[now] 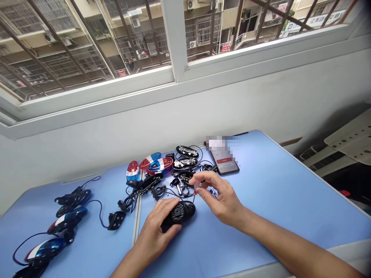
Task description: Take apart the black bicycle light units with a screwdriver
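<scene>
My left hand (159,224) is wrapped round a black oval bike-light housing (178,212), pressing it against the blue table. Its round ribbed mount faces up. My right hand (216,195) pinches the clear and red handle of a small screwdriver (197,186) between thumb and fingers. The thin shaft points down to the far right end of the housing; whether the tip sits in a screw I cannot tell. Just beyond my hands lie loose black clamps (176,185) and cables, and open black housings (185,162) with silvery insides.
Red, white and blue light covers (160,165) sit near the wall. A phone (224,158) lies at the back right. Several finished-looking lights (48,249) with cables are spread along the left, near a black button box (116,220). A seam (136,216) crosses the table (278,200).
</scene>
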Action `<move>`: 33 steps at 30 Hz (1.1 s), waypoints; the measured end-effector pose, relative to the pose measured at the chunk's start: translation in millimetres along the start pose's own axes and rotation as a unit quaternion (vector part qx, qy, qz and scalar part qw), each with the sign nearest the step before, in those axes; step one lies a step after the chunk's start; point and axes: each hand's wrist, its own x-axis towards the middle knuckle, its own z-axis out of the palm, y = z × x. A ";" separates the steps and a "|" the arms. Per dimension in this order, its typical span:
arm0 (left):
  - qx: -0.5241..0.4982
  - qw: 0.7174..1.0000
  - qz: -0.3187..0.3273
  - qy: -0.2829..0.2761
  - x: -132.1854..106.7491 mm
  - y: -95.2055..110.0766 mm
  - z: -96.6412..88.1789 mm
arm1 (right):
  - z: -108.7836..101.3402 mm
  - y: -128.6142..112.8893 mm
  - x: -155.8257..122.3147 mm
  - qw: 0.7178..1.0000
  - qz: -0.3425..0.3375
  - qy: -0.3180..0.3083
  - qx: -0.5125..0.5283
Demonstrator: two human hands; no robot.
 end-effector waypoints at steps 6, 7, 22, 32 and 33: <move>0.001 1.000 0.005 -0.001 0.3 0.7 -0.5 | 0.6 2.1 0.3 1.000 -0.007 0.002 -0.004; 0.001 1.000 0.003 -0.001 0.5 0.8 -0.5 | 0.3 1.8 0.6 1.000 0.002 0.000 0.001; 0.002 1.000 0.002 0.002 0.5 2.0 -0.5 | -0.6 1.4 0.4 1.000 0.008 -0.013 -0.003; 0.002 1.000 0.001 0.003 0.6 0.9 -0.2 | -0.1 2.9 -0.1 1.000 0.006 -0.005 -0.005; 0.001 1.000 0.003 0.004 0.5 0.7 0.0 | 0.2 3.1 0.1 1.000 -0.006 -0.003 -0.004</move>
